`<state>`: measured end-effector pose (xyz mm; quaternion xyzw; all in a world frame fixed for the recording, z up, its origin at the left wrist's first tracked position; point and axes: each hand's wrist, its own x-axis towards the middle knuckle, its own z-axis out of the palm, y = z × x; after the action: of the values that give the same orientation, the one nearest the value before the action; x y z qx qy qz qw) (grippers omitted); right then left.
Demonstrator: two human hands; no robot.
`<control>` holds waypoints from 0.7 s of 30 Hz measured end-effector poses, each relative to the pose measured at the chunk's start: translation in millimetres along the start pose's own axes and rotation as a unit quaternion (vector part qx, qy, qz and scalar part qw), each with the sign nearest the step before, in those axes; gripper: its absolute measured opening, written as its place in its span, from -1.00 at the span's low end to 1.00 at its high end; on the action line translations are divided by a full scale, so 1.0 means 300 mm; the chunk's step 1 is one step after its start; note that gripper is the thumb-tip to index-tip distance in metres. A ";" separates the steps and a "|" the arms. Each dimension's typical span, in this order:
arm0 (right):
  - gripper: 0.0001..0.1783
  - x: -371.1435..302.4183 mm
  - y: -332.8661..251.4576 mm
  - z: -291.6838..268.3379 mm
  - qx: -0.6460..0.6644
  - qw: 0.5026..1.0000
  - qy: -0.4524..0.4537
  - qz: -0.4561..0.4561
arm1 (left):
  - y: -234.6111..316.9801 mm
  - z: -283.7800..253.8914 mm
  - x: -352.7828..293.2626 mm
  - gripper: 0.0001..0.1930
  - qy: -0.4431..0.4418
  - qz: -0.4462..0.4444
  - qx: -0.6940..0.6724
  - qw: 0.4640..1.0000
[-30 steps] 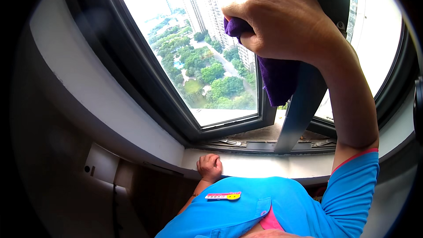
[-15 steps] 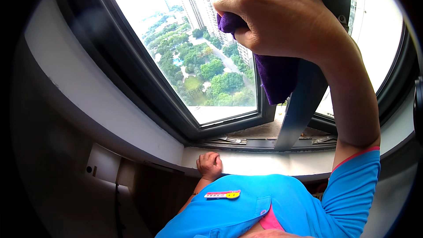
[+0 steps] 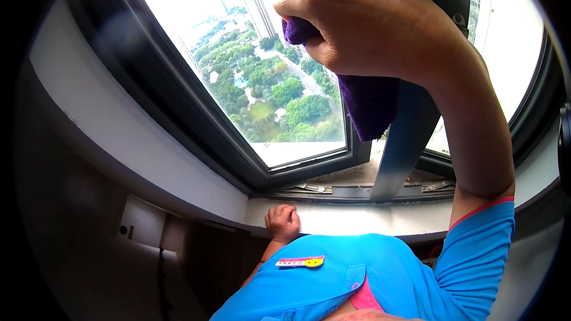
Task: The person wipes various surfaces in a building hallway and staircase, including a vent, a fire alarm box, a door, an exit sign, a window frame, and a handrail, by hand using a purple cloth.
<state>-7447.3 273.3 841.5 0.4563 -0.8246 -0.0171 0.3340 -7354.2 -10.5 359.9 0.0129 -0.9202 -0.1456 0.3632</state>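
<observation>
Faces the open window (image 3: 270, 83) above the white sill (image 3: 348, 220). Before the dark post (image 3: 410, 128), holds the purple cloth (image 3: 372, 104) clenched in the grip of the right hand (image 3: 369, 21), the nearer one, hanging lengthwise below it. Rests the left hand (image 3: 282, 223), curled and seemingly vacant, on the sill.

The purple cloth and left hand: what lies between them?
Head view: between the purple cloth and left hand lie the dark window frame, metal fitting and pale sill.
</observation>
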 end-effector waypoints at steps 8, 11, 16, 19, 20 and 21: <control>-0.87 0.003 -0.028 0.004 -0.066 0.998 0.012 0.020 | 0.002 0.000 0.006 -0.86 0.004 0.006 0.002 1.000; -0.87 0.000 -0.030 0.012 -0.074 0.997 0.011 0.024 | 0.002 -0.008 0.003 -0.86 0.000 0.005 0.004 1.000; -0.86 -0.004 0.018 0.027 -0.005 0.999 0.019 -0.029 | -0.001 -0.009 -0.002 -0.86 -0.004 0.004 0.002 1.000; -0.85 0.004 0.008 -0.002 -0.010 1.000 -0.017 -0.007 | 0.001 -0.006 0.001 -0.86 -0.004 0.003 0.001 1.000; -0.85 0.009 0.004 -0.029 -0.012 0.999 -0.043 0.009 | 0.004 -0.006 0.005 -0.86 -0.004 0.004 0.001 1.000; -0.85 0.009 -0.008 -0.032 -0.025 0.998 -0.051 0.021 | 0.003 -0.005 0.005 -0.86 -0.002 0.004 0.001 1.000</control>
<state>-7441.2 272.3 849.6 0.4289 -0.8494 -0.0540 0.3027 -7354.1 -10.3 362.0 0.0094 -0.9211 -0.1435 0.3618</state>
